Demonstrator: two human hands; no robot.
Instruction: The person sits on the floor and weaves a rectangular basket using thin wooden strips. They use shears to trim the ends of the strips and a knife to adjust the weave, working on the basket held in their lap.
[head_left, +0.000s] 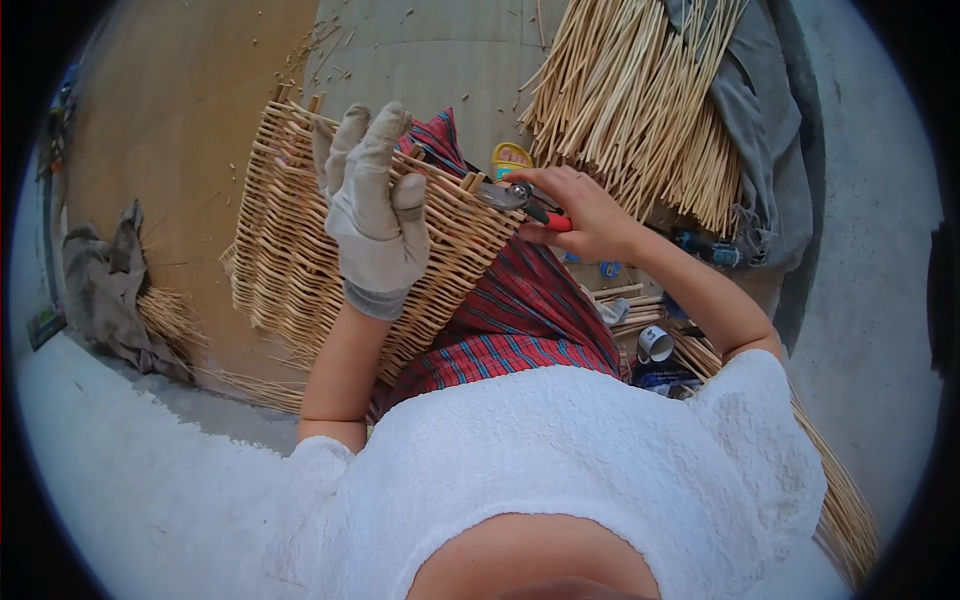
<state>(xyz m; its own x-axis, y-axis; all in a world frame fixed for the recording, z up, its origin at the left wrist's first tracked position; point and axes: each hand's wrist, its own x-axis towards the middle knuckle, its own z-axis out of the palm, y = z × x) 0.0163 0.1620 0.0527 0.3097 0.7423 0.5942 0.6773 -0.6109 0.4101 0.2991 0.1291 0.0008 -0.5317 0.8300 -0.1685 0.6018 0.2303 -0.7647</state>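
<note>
My gloved left hand (pixel 375 215) lies against the upper part of a woven willow panel (pixel 280 230), with its fingers extended, slightly bent and apart near the rim; whether any fingertip hooks over it is unclear. My bare right hand (pixel 585 220) holds pruning shears (pixel 548 218) with red handles. Their metal jaws are at the panel's right-hand upper edge, beside a short protruding stake (pixel 472 183). The panel rests on my red plaid-covered lap (pixel 510 310).
A large bundle of pale rods (pixel 630 100) lies on grey cloth at upper right. Below it are a cordless tool (pixel 715 250), short sticks and a mug (pixel 655 343). A yellow sandal (pixel 508 155) shows beyond the shears. Dark cloth (pixel 120 280) with straw lies at left.
</note>
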